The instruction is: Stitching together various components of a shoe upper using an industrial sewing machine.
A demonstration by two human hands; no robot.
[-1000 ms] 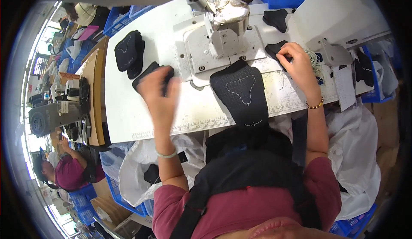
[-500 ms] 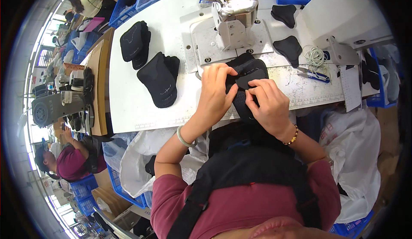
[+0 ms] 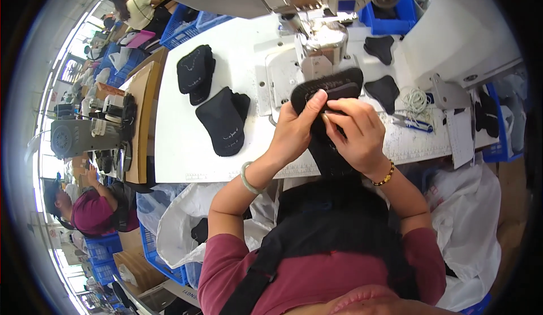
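A black padded fabric piece (image 3: 331, 83) is held up in front of the sewing machine (image 3: 317, 46), its far end raised and its lower part hanging toward me. My left hand (image 3: 295, 131) grips its left side, thumb pressed on top. My right hand (image 3: 359, 134) pinches at the middle of the piece, fingertips close to the left thumb. What lies between the right fingertips is too small to make out. Left of the hands lie two stacks of similar black pieces, a nearer stack (image 3: 220, 123) and a farther stack (image 3: 194, 73), with light stitching on top.
Two small black three-lobed pieces (image 3: 382, 93) lie right of the machine. Nearby are a pale cord coil (image 3: 416, 101) and blue-handled thread snips (image 3: 416, 124). Blue bins (image 3: 390, 18) stand behind. White sacks (image 3: 184, 219) hang below the table edge. Other people sit at the far left.
Both hands have lifted and tilted the black piece up off the table, so it now covers part of the machine base. My left thumb has moved onto its top. The view has shifted slightly.
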